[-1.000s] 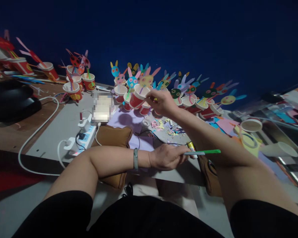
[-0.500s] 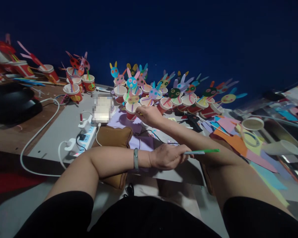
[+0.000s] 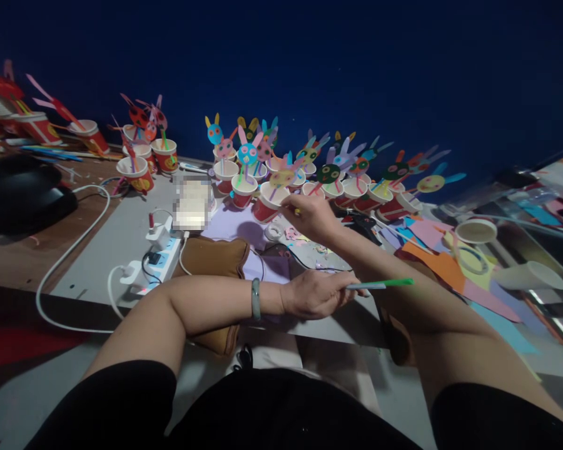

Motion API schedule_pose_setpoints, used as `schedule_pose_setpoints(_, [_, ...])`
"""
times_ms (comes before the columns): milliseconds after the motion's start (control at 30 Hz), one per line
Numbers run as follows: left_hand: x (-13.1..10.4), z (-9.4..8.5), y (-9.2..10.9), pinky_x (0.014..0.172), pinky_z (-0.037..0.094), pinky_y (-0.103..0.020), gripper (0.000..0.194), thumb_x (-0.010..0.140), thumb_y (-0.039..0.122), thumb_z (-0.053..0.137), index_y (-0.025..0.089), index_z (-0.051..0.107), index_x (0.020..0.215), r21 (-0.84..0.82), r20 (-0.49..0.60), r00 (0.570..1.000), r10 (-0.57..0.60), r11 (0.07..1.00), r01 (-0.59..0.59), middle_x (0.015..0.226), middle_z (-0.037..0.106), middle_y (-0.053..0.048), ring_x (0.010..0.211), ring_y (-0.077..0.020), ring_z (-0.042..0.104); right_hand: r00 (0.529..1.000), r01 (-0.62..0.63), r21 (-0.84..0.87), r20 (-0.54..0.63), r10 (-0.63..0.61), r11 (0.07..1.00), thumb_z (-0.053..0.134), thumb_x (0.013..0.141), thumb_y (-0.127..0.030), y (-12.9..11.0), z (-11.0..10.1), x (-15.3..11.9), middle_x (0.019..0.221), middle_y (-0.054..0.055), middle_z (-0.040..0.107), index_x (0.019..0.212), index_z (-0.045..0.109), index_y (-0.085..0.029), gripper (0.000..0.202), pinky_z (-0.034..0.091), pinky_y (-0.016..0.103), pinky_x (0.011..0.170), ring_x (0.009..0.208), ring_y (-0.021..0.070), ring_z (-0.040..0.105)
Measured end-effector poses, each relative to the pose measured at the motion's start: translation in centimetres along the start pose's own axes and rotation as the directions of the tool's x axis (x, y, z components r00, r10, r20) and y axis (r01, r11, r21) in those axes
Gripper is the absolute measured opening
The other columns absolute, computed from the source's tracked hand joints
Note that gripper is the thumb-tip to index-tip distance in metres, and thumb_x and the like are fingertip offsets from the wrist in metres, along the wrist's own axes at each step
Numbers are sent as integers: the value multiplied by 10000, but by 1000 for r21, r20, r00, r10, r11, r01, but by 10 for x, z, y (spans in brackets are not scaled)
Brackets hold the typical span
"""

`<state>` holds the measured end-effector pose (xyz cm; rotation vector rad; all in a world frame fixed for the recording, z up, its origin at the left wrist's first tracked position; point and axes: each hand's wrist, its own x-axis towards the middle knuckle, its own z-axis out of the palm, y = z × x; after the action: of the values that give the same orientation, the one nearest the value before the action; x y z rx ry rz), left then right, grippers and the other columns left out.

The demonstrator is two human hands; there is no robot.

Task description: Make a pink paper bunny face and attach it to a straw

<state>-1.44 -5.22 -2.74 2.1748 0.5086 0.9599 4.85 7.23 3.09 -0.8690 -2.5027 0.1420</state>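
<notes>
My left hand [image 3: 316, 294] is closed around a few thin straws [image 3: 387, 284], one bright green and another pale, which stick out to the right. My right hand [image 3: 312, 215] reaches further forward and pinches the right rim of a red and white paper cup [image 3: 265, 209]. From this cup rises a yellowish paper rabbit head [image 3: 282, 179]. Just left of it stands another paper cup [image 3: 243, 192] with a blue, pink-eared rabbit [image 3: 248, 153]. More cups with rabbit heads crowd behind and right of my right hand.
On the left are a power strip [image 3: 166, 256] with white cables, a brown cushion [image 3: 216, 257] and a black rounded object [image 3: 23, 190]. A tape roll [image 3: 274, 232] lies by paper scraps [image 3: 298, 236]. Coloured paper sheets [image 3: 431, 265] and a pale cup [image 3: 530, 275] are on the right.
My right hand has moved right, bringing the cup with the yellowish rabbit along and uncovering the tape roll and scraps. The left hand still holds the straws in nearly the same place.
</notes>
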Motion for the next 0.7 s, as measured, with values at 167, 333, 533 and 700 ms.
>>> schedule_pose_setpoints(167, [-1, 0, 2, 794, 570, -281, 297, 1009, 193, 360, 114, 571, 1200, 9, -1, 1000, -15, 1000, 15, 1014, 727, -98, 848, -146, 683, 990, -85, -32, -112, 81, 996, 554, 928, -357, 15, -45, -27, 752, 51, 743, 905, 717, -203, 225, 425, 273, 620, 642, 168, 637])
schedule_pose_setpoints(333, [-3, 0, 0, 779, 550, -251, 258, 980, 143, 378, 132, 560, 1163, -1, 10, 1000, -10, 1000, 10, 949, 704, -54, 788, -114, 651, 974, -203, -179, -137, 180, 963, 548, 910, -372, 36, -72, -61, 749, 62, 747, 885, 725, -218, 236, 435, 297, 631, 640, 191, 647])
schedule_pose_setpoints(533, [-5, 2, -2, 747, 538, -233, 240, 971, 149, 375, 149, 551, 1134, -82, -44, 999, 23, 996, -27, 879, 690, -24, 748, -107, 632, 914, -405, -344, -156, 374, 847, 563, 888, -366, 74, -72, -85, 759, 81, 750, 927, 739, -225, 229, 424, 318, 622, 693, 241, 676])
schedule_pose_setpoints(700, [-6, 5, -7, 772, 539, -235, 306, 917, 62, 385, 165, 538, 1160, -117, -28, 999, 30, 993, -33, 787, 643, 22, 737, -97, 630, 854, -520, -336, -203, 479, 785, 557, 885, -355, 99, -65, -84, 843, 116, 771, 935, 735, -216, 231, 447, 338, 672, 772, 269, 694])
